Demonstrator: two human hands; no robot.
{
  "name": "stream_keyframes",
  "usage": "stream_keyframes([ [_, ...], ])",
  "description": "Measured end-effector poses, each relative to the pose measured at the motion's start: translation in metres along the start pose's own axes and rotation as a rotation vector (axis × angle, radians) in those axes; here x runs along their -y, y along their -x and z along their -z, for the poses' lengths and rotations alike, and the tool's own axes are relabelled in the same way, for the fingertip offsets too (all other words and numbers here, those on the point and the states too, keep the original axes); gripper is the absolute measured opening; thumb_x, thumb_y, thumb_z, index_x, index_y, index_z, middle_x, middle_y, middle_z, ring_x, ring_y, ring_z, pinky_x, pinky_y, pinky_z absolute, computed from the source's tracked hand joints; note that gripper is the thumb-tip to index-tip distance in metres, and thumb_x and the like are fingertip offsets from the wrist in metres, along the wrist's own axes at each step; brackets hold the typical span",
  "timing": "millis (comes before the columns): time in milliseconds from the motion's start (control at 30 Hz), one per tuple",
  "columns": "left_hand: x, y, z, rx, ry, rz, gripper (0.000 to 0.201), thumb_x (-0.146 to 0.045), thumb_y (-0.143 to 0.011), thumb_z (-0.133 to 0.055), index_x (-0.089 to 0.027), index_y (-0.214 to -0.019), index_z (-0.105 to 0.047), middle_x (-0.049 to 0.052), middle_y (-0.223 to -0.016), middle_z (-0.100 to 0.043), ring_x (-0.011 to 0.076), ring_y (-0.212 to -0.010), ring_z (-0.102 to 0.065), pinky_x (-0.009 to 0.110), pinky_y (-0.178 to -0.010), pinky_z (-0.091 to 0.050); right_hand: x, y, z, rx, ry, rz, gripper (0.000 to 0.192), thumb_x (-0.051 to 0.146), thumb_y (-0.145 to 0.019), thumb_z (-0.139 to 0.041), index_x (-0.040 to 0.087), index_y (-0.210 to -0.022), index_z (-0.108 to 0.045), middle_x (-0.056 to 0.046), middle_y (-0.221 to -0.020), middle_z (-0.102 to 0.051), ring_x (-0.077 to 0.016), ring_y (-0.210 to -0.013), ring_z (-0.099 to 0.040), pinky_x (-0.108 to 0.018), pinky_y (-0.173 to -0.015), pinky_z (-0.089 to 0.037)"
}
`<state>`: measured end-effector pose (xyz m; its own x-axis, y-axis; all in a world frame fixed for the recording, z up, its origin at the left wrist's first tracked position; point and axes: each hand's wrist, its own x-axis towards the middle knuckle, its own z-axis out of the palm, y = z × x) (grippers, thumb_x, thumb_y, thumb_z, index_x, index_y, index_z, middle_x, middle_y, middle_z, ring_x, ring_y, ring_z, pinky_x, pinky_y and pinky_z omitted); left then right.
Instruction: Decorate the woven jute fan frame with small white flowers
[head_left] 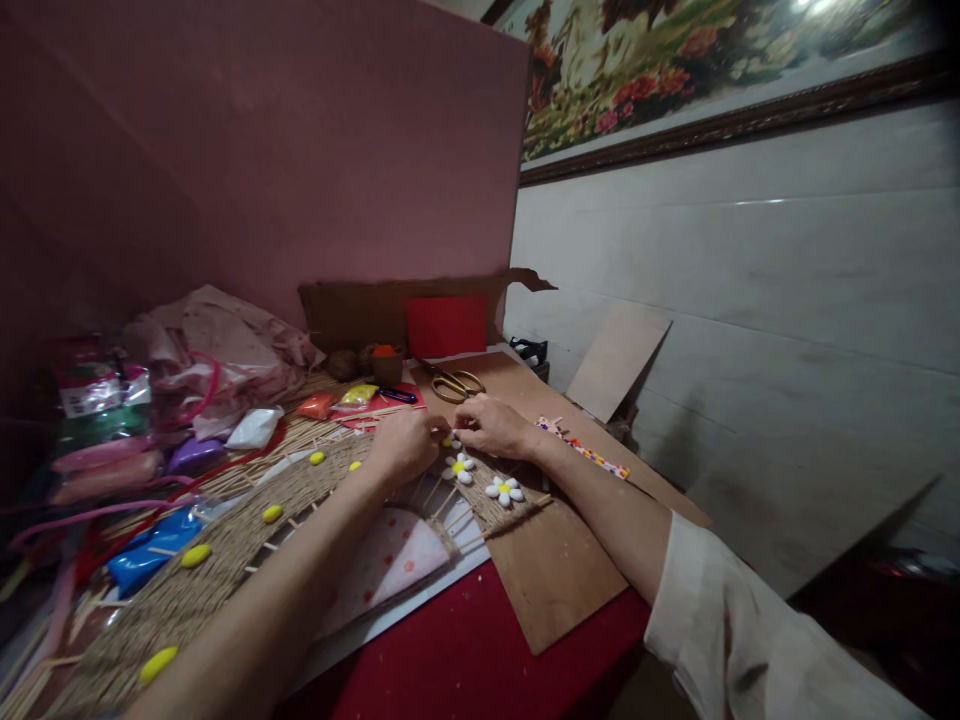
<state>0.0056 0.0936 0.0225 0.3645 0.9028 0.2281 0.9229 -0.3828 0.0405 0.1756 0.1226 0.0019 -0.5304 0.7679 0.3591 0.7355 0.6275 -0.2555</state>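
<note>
I have both hands, left [405, 445] and right [491, 425], pinched together on a small white petal [452, 437] over the woven fan [225, 545], mid-desk near the scissors [454, 384]. The petal looks soft, light, easily squashed; I'd grip its edges.

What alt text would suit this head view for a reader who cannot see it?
Two bare hands, left hand and right hand, meet over a woven fan-shaped mat, pinching something small beside white clay flowers. Yellow clay beads dot the mat; scissors lie behind on a board.
</note>
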Motion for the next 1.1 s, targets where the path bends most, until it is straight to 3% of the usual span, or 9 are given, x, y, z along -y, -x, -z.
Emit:
stream_keyframes([
  [200, 0.001, 0.001, -0.001, -0.021, 0.007, -0.004, 0.03, -0.027, -0.08, -0.048, -0.029, -0.095, -0.074, 0.008, -0.089, -0.072, 0.0242, -0.085, -0.064, 0.03, -0.069, -0.043, -0.004, -0.001, 0.003, -0.101, -0.008, -0.127, 0.011, 0.023, -0.075, -0.057, 0.017, -0.074, -0.067, -0.006, -0.076, -0.067, -0.0181, -0.074, -0.058, -0.026, -0.064, -0.037],
  [400, 0.001, 0.001, 0.0, -0.03, 0.035, 0.004, 0.03, -0.027, -0.079, -0.048, -0.028, -0.095, -0.073, 0.007, -0.09, -0.073, 0.0247, -0.085, -0.065, 0.03, -0.068, -0.043, -0.003, -0.003, 0.008, -0.15, -0.16, -0.15, 0.026, 0.015, -0.08, -0.048, 0.017, -0.101, -0.063, -0.003, -0.087, -0.068, -0.0118, -0.072, -0.059, -0.022, -0.063, -0.041],
  [633, 0.006, -0.002, 0.004, -0.048, 0.079, 0.082, 0.032, -0.03, -0.083, -0.044, -0.026, -0.095, -0.072, 0.007, -0.097, -0.073, 0.025, -0.09, -0.065, 0.03, -0.068, -0.044, -0.002, -0.001, 0.015, -0.046, -0.247, -0.152, 0.022, 0.013, -0.08, -0.048, 0.01, -0.086, -0.069, -0.004, -0.069, -0.066, -0.0111, -0.058, -0.055, -0.021, -0.054, -0.037],
  [900, 0.005, -0.001, 0.008, -0.005, 0.077, 0.057, 0.033, -0.024, -0.078, -0.045, -0.026, -0.095, -0.073, 0.006, -0.095, -0.074, 0.0264, -0.088, -0.066, 0.031, -0.066, -0.045, 0.006, 0.004, 0.025, 0.122, -0.138, 0.047, 0.029, 0.017, -0.079, -0.053, 0.023, -0.099, -0.073, -0.004, -0.089, -0.072, -0.0144, -0.075, -0.059, -0.022, -0.064, -0.038],
  [1100, 0.003, -0.001, 0.007, 0.017, 0.063, 0.039, 0.034, -0.023, -0.077, -0.045, -0.026, -0.095, -0.074, 0.008, -0.095, -0.074, 0.0264, -0.09, -0.065, 0.032, -0.07, -0.045, 0.016, 0.007, 0.033, 0.211, -0.039, 0.008, 0.03, 0.012, -0.075, -0.05, 0.02, -0.088, -0.077, -0.003, -0.08, -0.073, -0.0146, -0.07, -0.058, -0.023, -0.065, -0.037],
])
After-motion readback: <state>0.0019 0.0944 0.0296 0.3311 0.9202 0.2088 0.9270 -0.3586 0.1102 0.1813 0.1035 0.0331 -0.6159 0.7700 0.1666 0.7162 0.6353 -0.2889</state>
